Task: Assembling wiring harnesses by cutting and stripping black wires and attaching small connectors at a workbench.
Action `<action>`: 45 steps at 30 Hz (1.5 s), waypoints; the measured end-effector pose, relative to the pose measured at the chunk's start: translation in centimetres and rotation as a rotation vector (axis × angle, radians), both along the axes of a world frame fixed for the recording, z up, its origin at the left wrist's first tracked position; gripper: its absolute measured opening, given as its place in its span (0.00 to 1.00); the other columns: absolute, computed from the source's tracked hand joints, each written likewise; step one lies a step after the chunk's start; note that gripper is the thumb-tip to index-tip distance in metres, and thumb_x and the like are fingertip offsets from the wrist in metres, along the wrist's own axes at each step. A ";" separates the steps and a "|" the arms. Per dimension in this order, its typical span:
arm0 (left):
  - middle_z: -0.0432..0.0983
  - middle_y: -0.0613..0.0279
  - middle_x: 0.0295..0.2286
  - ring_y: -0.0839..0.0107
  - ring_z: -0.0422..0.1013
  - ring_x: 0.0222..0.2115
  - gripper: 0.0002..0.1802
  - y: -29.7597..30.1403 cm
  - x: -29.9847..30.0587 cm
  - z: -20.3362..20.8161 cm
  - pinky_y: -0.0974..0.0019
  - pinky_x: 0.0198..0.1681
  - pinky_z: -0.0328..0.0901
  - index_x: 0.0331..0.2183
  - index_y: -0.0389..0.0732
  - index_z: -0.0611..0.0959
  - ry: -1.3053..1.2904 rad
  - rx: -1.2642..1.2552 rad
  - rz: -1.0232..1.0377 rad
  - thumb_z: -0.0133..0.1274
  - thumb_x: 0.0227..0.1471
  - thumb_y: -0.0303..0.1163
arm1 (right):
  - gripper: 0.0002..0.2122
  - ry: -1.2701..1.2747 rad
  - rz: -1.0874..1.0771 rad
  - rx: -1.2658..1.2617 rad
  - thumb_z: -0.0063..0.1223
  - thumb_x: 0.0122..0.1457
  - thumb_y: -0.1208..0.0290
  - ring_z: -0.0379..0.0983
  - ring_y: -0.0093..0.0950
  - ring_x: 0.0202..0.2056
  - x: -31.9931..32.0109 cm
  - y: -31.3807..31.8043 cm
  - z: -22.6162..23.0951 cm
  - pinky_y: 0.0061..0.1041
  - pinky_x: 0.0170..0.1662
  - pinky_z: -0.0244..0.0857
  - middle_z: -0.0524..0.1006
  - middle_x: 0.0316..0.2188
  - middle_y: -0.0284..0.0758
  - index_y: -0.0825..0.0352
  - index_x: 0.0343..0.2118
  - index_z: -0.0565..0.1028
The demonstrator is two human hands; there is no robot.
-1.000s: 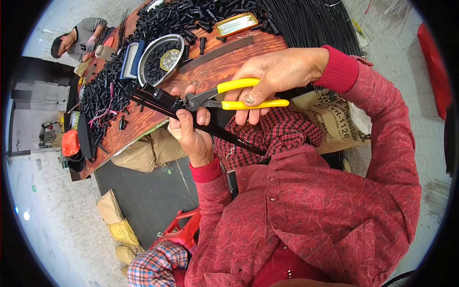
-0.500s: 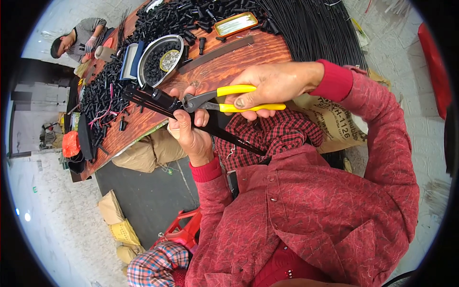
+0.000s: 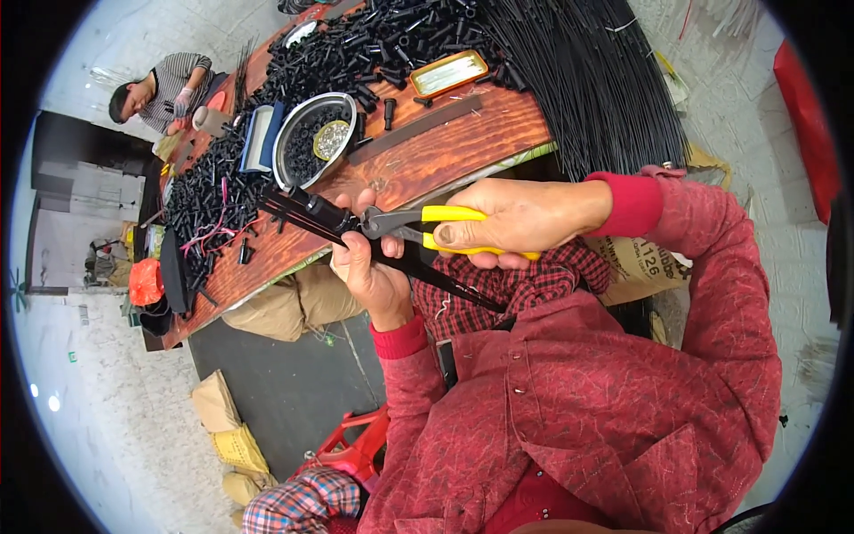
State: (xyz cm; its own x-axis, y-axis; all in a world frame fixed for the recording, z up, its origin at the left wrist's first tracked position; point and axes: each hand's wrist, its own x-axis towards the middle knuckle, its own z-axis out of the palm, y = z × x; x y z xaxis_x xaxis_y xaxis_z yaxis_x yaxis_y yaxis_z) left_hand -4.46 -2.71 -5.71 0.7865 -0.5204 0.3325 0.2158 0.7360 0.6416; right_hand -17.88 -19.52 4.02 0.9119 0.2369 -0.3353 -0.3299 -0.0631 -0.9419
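Observation:
My left hand (image 3: 375, 283) is closed around a bundle of thin black rods (image 3: 449, 282) with a black cylindrical fitting (image 3: 320, 210) at its far-left end. The rods slant down toward my lap. My right hand (image 3: 525, 218) grips yellow-handled pliers (image 3: 454, 214), fingers wrapped round the lower handle and thumb resting on it. The dark jaws of the pliers meet the black pieces beside my left fingertips. Those fingers and the jaws hide what exactly is between the jaws.
The wooden table (image 3: 445, 133) bears a metal bowl (image 3: 281, 165) of small black parts, a yellow-rimmed tray (image 3: 449, 73), a dark flat bar (image 3: 418, 129), heaped black fittings (image 3: 213, 191) and long black rods (image 3: 587, 80). A co-worker (image 3: 173, 89) sits at the far left. A red stool (image 3: 356, 443) stands near me.
The whole view has shifted, so the table and hands sit lower and further right. My right hand and the plier handles have dropped a little toward my body; both grips stay the same.

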 end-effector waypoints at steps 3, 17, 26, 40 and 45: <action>0.73 0.43 0.45 0.75 0.67 0.22 0.28 1.0 0.2 -0.3 0.75 0.23 0.63 0.54 0.35 0.66 0.013 0.008 -0.022 0.52 0.57 0.38 | 0.21 0.224 -0.020 0.323 0.39 0.66 0.49 0.60 0.15 0.17 -0.8 1.2 0.8 0.15 0.18 0.56 0.67 0.20 0.27 0.67 0.39 0.70; 0.73 0.52 0.47 0.77 0.62 0.19 0.26 1.0 1.1 -2.0 0.73 0.20 0.58 0.55 0.39 0.66 -0.071 -0.027 -0.162 0.44 0.61 0.44 | 0.20 0.370 -0.146 1.083 0.36 0.66 0.48 0.52 0.12 0.12 -3.1 7.1 -3.0 0.15 0.15 0.50 0.59 0.15 0.22 0.64 0.38 0.68; 0.74 0.43 0.45 0.78 0.64 0.20 0.30 0.4 -0.1 0.4 0.76 0.21 0.58 0.54 0.34 0.66 0.007 0.001 -0.079 0.50 0.58 0.44 | 0.23 0.234 -0.141 0.565 0.42 0.64 0.49 0.59 0.16 0.12 -2.1 2.9 -3.5 0.17 0.15 0.55 0.65 0.16 0.28 0.70 0.38 0.70; 0.72 0.38 0.45 0.79 0.62 0.18 0.28 -0.1 -0.7 1.2 0.77 0.21 0.58 0.50 0.33 0.69 -0.082 0.106 -0.069 0.48 0.59 0.46 | 0.19 0.005 0.079 -0.171 0.42 0.65 0.58 0.70 0.16 0.18 -0.2 -2.3 1.7 0.16 0.22 0.65 0.76 0.23 0.32 0.73 0.41 0.72; 0.72 0.39 0.45 0.78 0.62 0.18 0.27 -0.2 -0.6 1.1 0.76 0.20 0.58 0.50 0.33 0.70 -0.090 0.097 -0.063 0.48 0.60 0.46 | 0.19 0.042 0.062 -0.144 0.42 0.66 0.59 0.71 0.17 0.21 0.0 -2.6 1.5 0.17 0.25 0.67 0.77 0.24 0.33 0.74 0.44 0.72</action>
